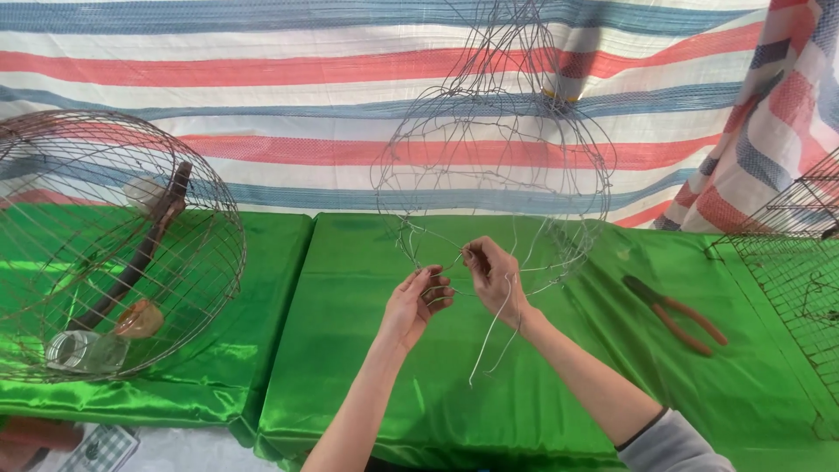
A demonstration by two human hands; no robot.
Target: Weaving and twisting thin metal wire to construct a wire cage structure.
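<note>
Above the green-draped table (568, 385), a half-formed wire frame (494, 166) is held up before a striped tarpaulin (262, 79). At far left a finished round wire cage (105, 245) is seen. The frame's lower rim is pinched by the left hand (419, 301) and right hand (494, 275), both closed on wire, loose ends hanging below. Orange-handled pliers (677, 315) are lying right

Green satin-covered tables (367, 367) before a red-white-blue striped tarp (262, 105).

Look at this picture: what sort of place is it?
Probably a makeshift craft stall where wire cages are made: both hands bend a wire frame, pliers lie on green cloth, a striped tarp behind.
</note>
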